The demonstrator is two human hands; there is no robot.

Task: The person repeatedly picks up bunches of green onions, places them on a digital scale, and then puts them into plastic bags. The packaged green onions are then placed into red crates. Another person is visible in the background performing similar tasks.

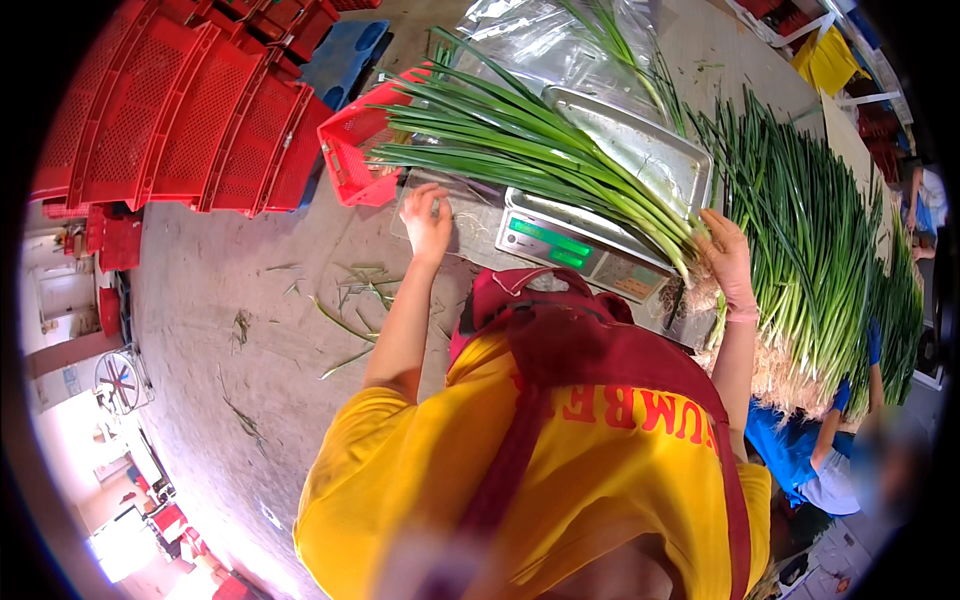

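My right hand (726, 246) grips a bunch of long green onions (555, 154) near its pale root end. The bunch lies slantwise across the metal tray (686, 154) of a digital scale, with its leaves fanned out to the left. Green-lit displays show on the scale's front panel (551, 241), and some stems hang over its right side. Left of the scale, my left hand (427, 217) is raised with its fingers apart and slightly curled, holding nothing. It is close below the leaf tips and apart from them.
A red plastic crate (349, 161) stands beyond my left hand, near stacked red crates (180, 112). Clear plastic bags (562, 45) lie behind the scale. Many green onions (795, 255) are heaped at right, where a co-worker's blue-gloved hand (841, 395) reaches in. Leaf scraps (367, 292) litter the floor.
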